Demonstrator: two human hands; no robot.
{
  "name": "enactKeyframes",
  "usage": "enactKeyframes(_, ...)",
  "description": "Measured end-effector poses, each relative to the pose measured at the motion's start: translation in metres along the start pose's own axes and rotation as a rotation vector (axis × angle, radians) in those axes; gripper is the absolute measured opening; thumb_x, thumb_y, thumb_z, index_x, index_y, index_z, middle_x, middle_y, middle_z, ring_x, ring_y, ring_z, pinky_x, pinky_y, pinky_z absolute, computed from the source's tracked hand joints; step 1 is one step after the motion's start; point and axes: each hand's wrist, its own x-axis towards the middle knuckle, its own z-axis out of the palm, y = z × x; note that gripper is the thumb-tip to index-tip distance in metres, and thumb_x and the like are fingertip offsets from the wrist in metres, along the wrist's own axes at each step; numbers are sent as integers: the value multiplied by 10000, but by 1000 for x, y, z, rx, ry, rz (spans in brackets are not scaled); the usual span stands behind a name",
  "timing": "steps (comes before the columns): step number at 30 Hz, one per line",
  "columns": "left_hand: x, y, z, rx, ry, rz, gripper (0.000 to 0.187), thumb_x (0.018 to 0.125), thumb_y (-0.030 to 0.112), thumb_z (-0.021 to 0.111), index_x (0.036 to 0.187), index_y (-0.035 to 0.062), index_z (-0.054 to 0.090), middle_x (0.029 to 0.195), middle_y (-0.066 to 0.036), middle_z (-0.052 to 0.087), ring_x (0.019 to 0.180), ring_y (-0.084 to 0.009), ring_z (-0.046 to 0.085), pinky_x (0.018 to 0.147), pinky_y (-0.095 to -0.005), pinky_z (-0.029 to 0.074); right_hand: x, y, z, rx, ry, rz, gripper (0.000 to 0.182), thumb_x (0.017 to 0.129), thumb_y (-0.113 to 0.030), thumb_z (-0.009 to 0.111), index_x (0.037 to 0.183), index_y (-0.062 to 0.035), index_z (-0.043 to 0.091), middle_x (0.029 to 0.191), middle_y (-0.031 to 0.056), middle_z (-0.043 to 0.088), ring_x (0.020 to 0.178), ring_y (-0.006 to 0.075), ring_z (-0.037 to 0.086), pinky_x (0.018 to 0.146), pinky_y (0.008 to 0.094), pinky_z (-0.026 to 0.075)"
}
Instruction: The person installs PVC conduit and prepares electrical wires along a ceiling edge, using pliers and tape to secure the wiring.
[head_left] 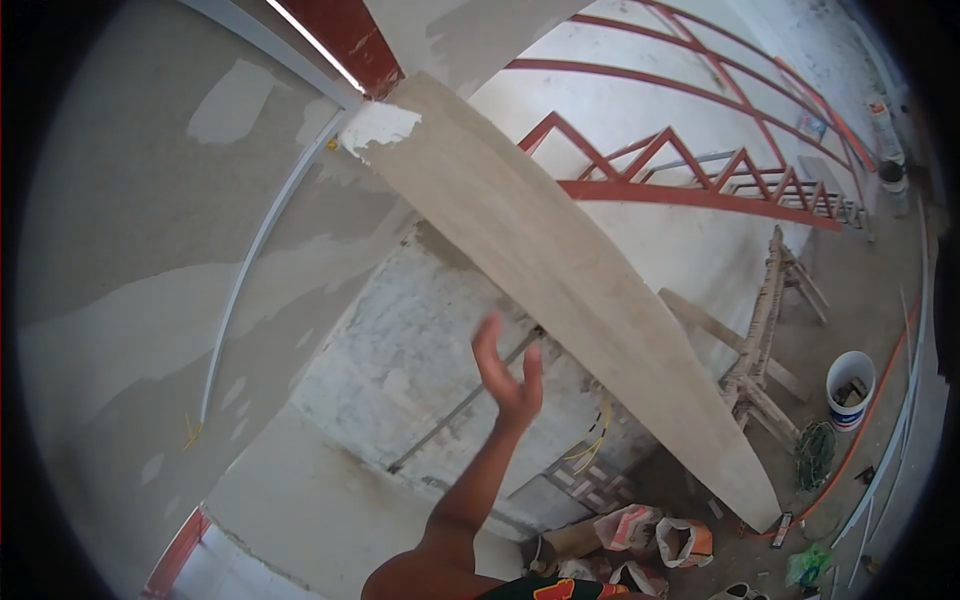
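Observation:
My left hand point(508, 375) is raised at the end of an outstretched arm, with fingers and thumb apart and nothing visible between them. Behind it lies a rough whitish wall point(390, 345) with a dark groove point(450, 415) running across. Just beyond the fingertips is a long, plastered grey-beige column point(560, 255), which looks slanted in this tilted view. Whether the hand touches any surface cannot be told. My right hand is out of view.
Red steel trusses point(690, 200) stand behind the column. On the right are a wooden trestle point(765, 330), a white bucket point(850, 385) holding something, a green coil point(815, 455) and an orange hose point(865, 430). Opened sacks point(685, 543) sit below. A pale strip point(245, 270) crosses the left wall.

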Motion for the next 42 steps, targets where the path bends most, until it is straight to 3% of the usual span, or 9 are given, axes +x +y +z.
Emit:
enactKeyframes(2,45,2,17,9,48,36,665,858,235,636,1334,-57,275,1354,-209,312,1258,-316,318,1051,-455,243,28,-124,24,-10,33,-294,554,770,-422,710,1236,-149,585,1055,272,577,986,401,568,821,506,457)
enactKeyframes(3,60,1,24,24,36,44,716,856,264,636,1352,-50,226,1370,-204,250,1272,-316,270,1061,-467,212,66,-133,66,88,-46,-297,572,800,-262,684,1264,18,499,1215,256,547,1211,369,469,1010,451,367)
enactKeyframes(6,76,-21,47,-93,129,-21,719,845,295,642,1327,-42,228,1336,-195,194,1248,-323,235,1049,-479,201,26,-370,80,318,-130,-621,689,724,-126,732,1328,-7,425,1310,240,443,1227,391,427,1019,460,346)
enactKeyframes(13,76,-15,57,137,174,-78,597,818,229,678,1243,33,307,1314,-171,173,1212,-298,232,1021,-461,226,-36,-613,119,363,-212,-1242,980,676,-471,773,1410,-50,279,1425,268,253,1306,456,274,1042,555,266)
enactKeyframes(20,72,-23,56,299,167,-74,504,782,147,712,1141,96,361,1298,-121,209,1193,-261,306,986,-423,302,-44,-642,187,360,-104,-1361,1081,690,-774,537,1447,-75,211,1452,312,170,1305,524,213,1021,646,214)
enactKeyframes(31,75,-18,60,394,187,-90,457,760,181,741,1053,111,397,1288,-122,279,1227,-244,275,1036,-383,219,-40,-643,206,362,3,-1369,1051,703,-736,552,1476,-132,174,1481,297,123,1330,504,180,1012,654,193)
enactKeyframes(34,73,-17,59,447,182,-105,457,759,192,743,1048,107,399,1279,-129,282,1225,-247,269,1039,-378,209,-37,-639,209,444,-55,-1336,1024,616,-601,743,1439,-165,318,1373,348,301,1251,516,297,961,641,273)
enactKeyframes(37,73,-15,58,512,174,-107,457,756,188,746,1044,105,400,1272,-133,281,1218,-249,269,1037,-376,213,-34,-632,222,334,-48,-1380,1289,485,-697,745,1491,-205,106,1463,333,62,1284,548,178,951,697,210)
enactKeyframes(42,74,-16,60,412,201,-131,461,743,167,749,1040,106,402,1268,-134,265,1208,-252,277,1028,-389,232,-36,-632,219,343,-22,-1387,1248,527,-718,716,1493,-210,113,1457,334,111,1289,533,203,967,671,229)
